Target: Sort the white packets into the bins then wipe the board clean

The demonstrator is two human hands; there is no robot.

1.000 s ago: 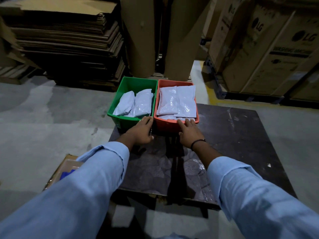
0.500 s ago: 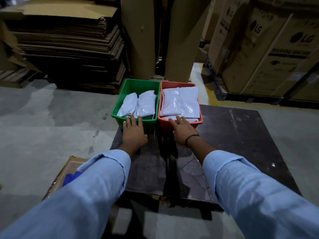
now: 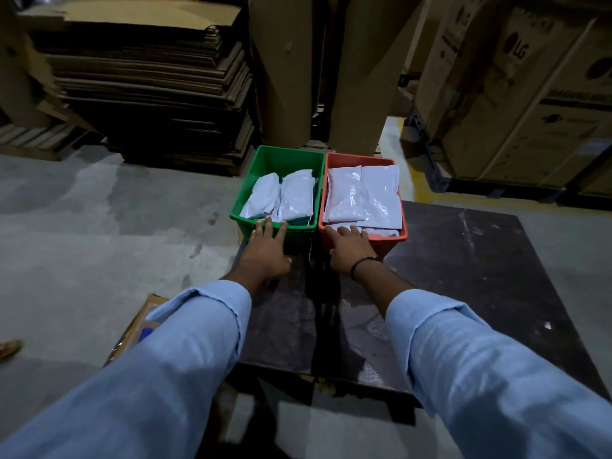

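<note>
A green bin (image 3: pixel 276 159) and a red bin (image 3: pixel 395 240) stand side by side at the far left corner of the dark board (image 3: pixel 480 260). White packets (image 3: pixel 281 197) fill the green bin, and more white packets (image 3: pixel 364 197) lie flat in the red one. My left hand (image 3: pixel 266 250) presses straight fingers against the green bin's near wall. Against the red bin's near rim lies my right hand (image 3: pixel 347 248), fingers straight, a dark band on the wrist.
Flattened cardboard (image 3: pixel 149 87) is stacked at the back left, tall cardboard rolls (image 3: pixel 284 67) stand behind the bins, and large printed cartons (image 3: pixel 516 87) fill the back right. A small box (image 3: pixel 139 329) lies on the concrete floor beside the board's left edge.
Both hands have pushed the two bins away from me toward the board's far edge. My fingers have spread flatter against the bins' near walls.
</note>
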